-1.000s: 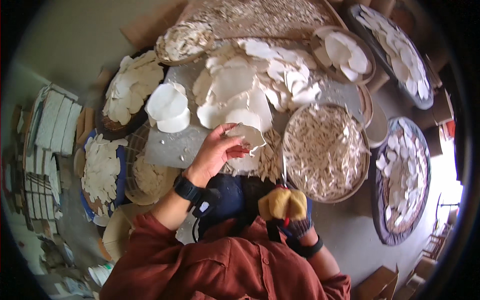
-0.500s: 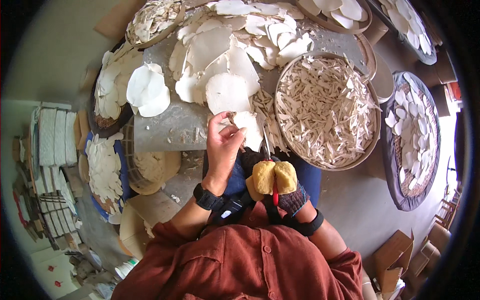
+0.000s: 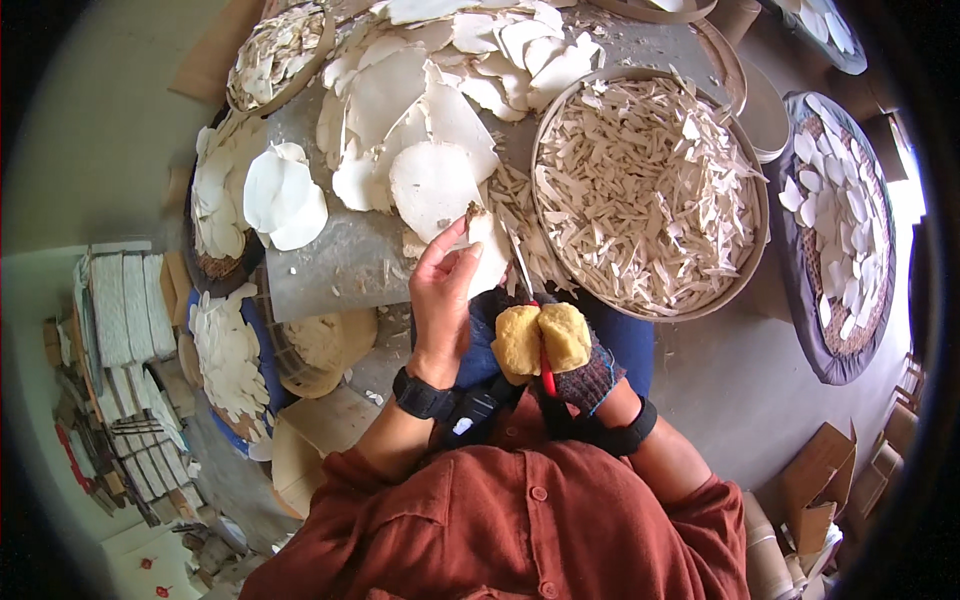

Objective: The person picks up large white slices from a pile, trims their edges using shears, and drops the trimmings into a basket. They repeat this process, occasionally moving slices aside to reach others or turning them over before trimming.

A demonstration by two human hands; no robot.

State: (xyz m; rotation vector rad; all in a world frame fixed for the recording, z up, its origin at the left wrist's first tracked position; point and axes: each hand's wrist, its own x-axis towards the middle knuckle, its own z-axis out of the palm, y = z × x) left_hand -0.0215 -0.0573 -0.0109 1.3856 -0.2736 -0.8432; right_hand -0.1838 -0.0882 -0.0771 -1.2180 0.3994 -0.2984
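My left hand point(image 3: 440, 310), bare, pinches a thin white slice point(image 3: 489, 258) with a brown, rough spot at its upper edge. Around the padded handles of scissors point(image 3: 520, 260) closes my right hand point(image 3: 592, 383), in a dark knitted glove. Thick yellow foam point(image 3: 543, 340) wraps the red handles. The scissor blades point away from me, beside the slice's right edge; whether they touch it I cannot tell. Just beyond my left fingers, a large round white slice point(image 3: 432, 185) rests on the pile on the grey table point(image 3: 350, 245).
To the right, a round shallow tray point(image 3: 680, 317) holds many whitish strips. A stack of white slices point(image 3: 285, 196) lies at the table's left. Covered round racks with slices stand left and right point(image 3: 800, 330). A cardboard box point(image 3: 822, 470) sits on the floor, lower right.
The view has shifted a little. The slice in my left hand has turned and now looks narrower, its brown spot at the top. The scissors stay in my right hand.
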